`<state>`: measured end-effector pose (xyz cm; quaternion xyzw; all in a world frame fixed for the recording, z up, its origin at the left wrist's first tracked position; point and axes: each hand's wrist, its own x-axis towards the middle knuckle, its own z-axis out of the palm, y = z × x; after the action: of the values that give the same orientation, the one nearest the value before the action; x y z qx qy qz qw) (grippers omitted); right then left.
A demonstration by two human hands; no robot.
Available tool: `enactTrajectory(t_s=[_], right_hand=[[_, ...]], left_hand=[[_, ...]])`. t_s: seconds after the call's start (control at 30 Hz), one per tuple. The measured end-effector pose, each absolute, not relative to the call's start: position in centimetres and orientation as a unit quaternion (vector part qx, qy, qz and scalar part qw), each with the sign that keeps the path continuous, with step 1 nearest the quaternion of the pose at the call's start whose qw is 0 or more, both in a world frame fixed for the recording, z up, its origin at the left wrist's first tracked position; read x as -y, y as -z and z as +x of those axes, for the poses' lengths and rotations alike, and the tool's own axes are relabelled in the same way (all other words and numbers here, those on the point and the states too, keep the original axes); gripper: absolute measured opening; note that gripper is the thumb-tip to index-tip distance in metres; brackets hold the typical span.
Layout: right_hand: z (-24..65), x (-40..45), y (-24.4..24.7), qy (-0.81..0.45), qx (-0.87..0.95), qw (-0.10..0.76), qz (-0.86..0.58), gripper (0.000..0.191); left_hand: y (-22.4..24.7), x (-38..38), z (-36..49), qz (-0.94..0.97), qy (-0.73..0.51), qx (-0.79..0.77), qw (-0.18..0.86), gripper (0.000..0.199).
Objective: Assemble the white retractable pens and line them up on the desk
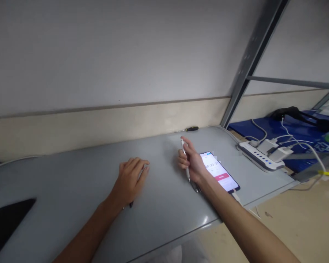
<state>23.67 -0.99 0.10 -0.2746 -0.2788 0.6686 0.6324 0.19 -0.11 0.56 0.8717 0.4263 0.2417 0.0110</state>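
Observation:
My right hand [190,159] is wrapped round a white click pen [183,144], held upright with the thumb near its top end. Just to the right of that hand lies a phone [225,177] with a lit timer screen and a cable plugged into its lower end; my forearm covers part of it. My left hand [133,179] lies palm down on the grey table [79,179], fingers loosely stretched and apart from the pen. A small dark object [131,204] shows beside the left wrist, mostly hidden, its kind unclear. Something dark and shiny shows below the right hand.
A screwdriver [190,129] lies against the wall at the table's back. To the right, a white power strip [260,157] carries plugs and cables near a metal post [244,80]. A black flat item [11,223] sits at the left edge.

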Motion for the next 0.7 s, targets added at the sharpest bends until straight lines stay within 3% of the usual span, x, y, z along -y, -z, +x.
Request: enactTrajectory(t_s=[0.7], right_hand=[[23.49, 1.09, -0.15, -0.656, 0.318, 0.622, -0.286, 0.028]], left_hand=[[0.19, -0.32, -0.04, 0.858, -0.211, -0.469, -0.012, 0.022]])
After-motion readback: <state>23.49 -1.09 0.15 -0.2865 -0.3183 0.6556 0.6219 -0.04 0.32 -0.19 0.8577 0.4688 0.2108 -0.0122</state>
